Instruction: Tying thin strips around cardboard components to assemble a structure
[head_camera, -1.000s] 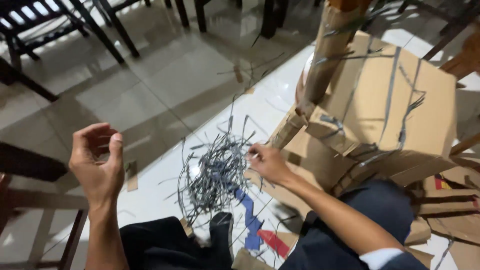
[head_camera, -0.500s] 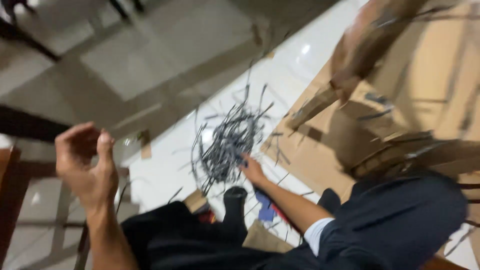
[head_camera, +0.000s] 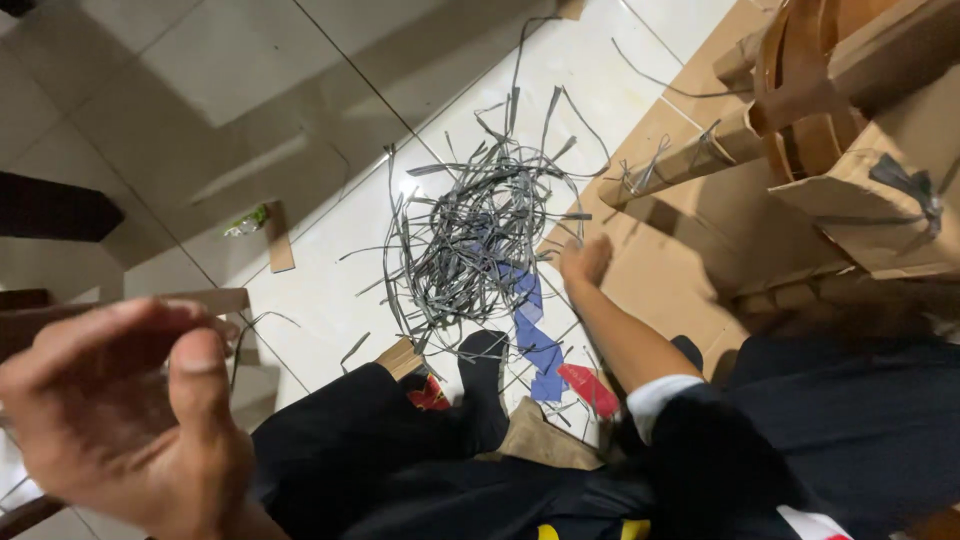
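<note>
The right hand (head_camera: 585, 262) reaches down to the floor (head_camera: 200, 90) and lies at the right edge of a tangled pile of grey strips (head_camera: 470, 250), its fingers curled together over the nearest strips; whether any strip is actually pinched in that grip cannot be told. The left hand (head_camera: 130, 420) is raised close to the camera at the lower left, well apart from the pile, thumb up and fingers bent loosely inward around nothing that shows.

The pile sits on pale floor tiles, roughly midway between the dark tile seam on the left and the flattened cardboard sheet (head_camera: 690, 250) on the right. Its long axis runs from the person's knees away toward the top of the view, and single strips stick out at the far end, pointing away from the person. A few loose strips trail off to the left.

Open floor lies left of and beyond the pile. To the right the room is tight: the cardboard sheet's edge touches the pile's side, and a cardboard tube (head_camera: 680, 165) with strips caught on it slants above the sheet, with a brown box (head_camera: 900, 190) behind it. Blue paper scraps (head_camera: 535, 330) and a red scrap (head_camera: 590, 385) lie between the pile and the person's dark trousers (head_camera: 400, 440). A small cardboard piece (head_camera: 278, 240) lies alone on the tiles to the left.
</note>
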